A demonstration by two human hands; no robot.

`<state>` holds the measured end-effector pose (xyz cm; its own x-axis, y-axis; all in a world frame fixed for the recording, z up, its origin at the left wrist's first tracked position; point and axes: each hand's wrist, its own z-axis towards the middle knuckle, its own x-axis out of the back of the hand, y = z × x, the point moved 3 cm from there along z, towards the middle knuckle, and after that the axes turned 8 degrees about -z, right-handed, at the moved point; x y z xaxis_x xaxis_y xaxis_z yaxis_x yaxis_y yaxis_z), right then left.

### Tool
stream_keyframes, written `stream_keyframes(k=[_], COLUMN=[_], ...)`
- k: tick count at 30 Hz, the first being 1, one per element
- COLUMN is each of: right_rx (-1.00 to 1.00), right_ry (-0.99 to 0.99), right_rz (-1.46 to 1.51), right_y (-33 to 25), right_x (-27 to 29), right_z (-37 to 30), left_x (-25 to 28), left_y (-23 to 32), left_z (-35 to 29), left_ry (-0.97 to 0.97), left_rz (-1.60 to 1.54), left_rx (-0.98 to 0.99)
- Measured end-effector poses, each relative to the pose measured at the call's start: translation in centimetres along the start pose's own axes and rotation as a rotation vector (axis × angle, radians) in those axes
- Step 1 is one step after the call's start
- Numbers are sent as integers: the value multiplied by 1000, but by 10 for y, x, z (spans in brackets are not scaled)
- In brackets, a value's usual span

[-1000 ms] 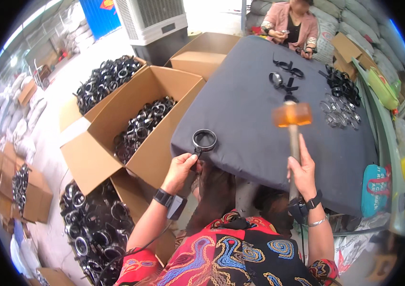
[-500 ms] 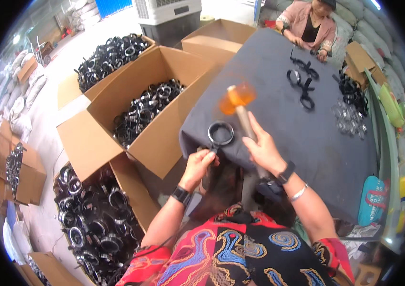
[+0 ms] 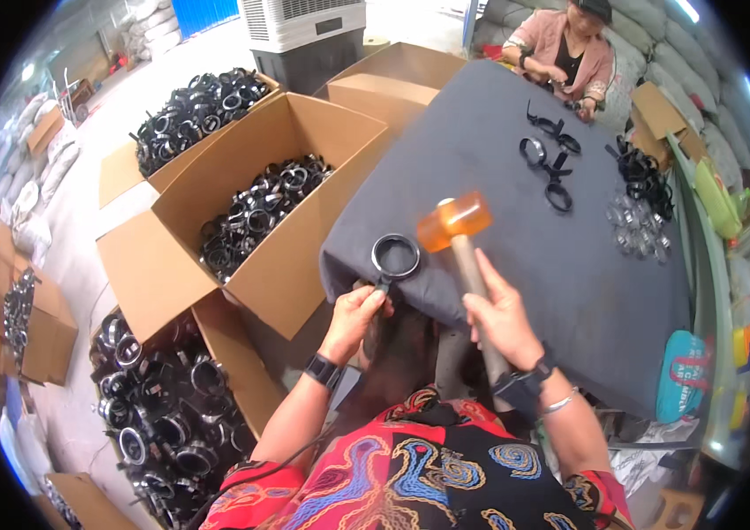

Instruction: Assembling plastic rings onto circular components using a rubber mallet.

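My left hand (image 3: 355,320) pinches the short stem of a black ring clamp (image 3: 397,276) with a silvery inner band. The ring rests at the near left corner of the cloth-covered table (image 3: 445,132), its stem pointing back at me. In my right hand (image 3: 505,320) is a mallet (image 3: 466,221) with a translucent orange head and a wooden handle. Its head is up and to the right of the ring, apart from it. My fingers wrap the handle, with the index finger lying along it.
Cardboard boxes (image 3: 163,265) full of similar ring clamps (image 3: 172,415) stand at my left. Several loose clamps (image 3: 556,159) lie farther back on the table, beside a pile of clear rings (image 3: 638,228). Across from me a person (image 3: 569,53) handles parts. A teal bag (image 3: 682,375) is at the right edge.
The mallet, blurred before, has come down and slightly right, its head now sharper. My left hand still holds the ring clamp in about the same place. The whole view has shifted slightly.
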<state>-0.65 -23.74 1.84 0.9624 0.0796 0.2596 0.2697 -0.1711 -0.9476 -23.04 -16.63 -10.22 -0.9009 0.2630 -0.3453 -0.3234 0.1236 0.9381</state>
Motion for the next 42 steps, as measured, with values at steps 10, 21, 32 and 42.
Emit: stream_keyframes(k=[10, 21, 32, 42], right_rx=[303, 622, 539, 262], right_ry=[63, -24, -5, 416], right_rz=[-423, -956, -728, 12], right_y=[34, -4, -29, -6], right_x=[-6, -19, -29, 75], right_z=[-39, -28, 32, -38], left_x=[-6, -3, -1, 72], left_y=[1, -5, 5, 147], left_z=[-16, -12, -13, 104], left_ry=[34, 17, -8, 183], left_rz=[-202, -110, 10, -81], left_rx=[82, -19, 33, -21])
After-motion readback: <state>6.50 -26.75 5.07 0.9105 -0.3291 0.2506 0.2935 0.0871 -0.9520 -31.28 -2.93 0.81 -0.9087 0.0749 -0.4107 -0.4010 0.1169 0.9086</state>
